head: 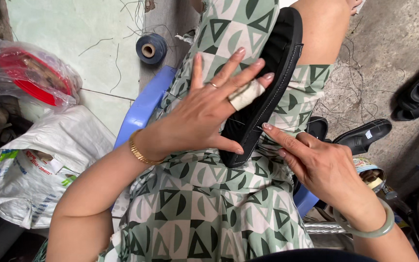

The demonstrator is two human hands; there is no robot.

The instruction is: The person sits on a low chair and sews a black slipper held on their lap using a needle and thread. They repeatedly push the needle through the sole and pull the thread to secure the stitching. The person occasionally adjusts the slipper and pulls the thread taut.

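Left hand (209,109): spread flat over a black flat shoe sole with pale stitching along its rim (267,82), fingers splayed, thumb hooked round the sole's near end; pressing and steadying rather than clenched. White tape wrapped round one finger (245,94); thin ring on another; gold-coloured chain bracelet (140,151) at the wrist.

Right hand (318,162): just right of the sole's near end, forefinger extended, tip touching the stitched rim; remaining fingers loosely curled, nothing visibly gripped. Whether a needle or thread sits at the fingertip cannot be told. Pale green smooth bangle (372,228) on the wrist.

Sole: lying slantwise across the lap on a green and white geometric-patterned dress (195,208), under the left palm, far end pointing up and away from both hands.

Beyond the left hand's fingertips: dark blue spool of thread with a cardboard core (151,48), lying on pale floor among loose thread ends. Left of the left forearm: blue plastic stool edge (144,104); further left, a white woven plastic sack (44,165), and above it a clear plastic bag holding something red (30,73).

Right of the right hand: black glossy leather shoe (364,136) on grey concrete floor (379,53), near but apart. Just beside the right wrist: a round tin with assorted small items (372,174), contents indistinct.
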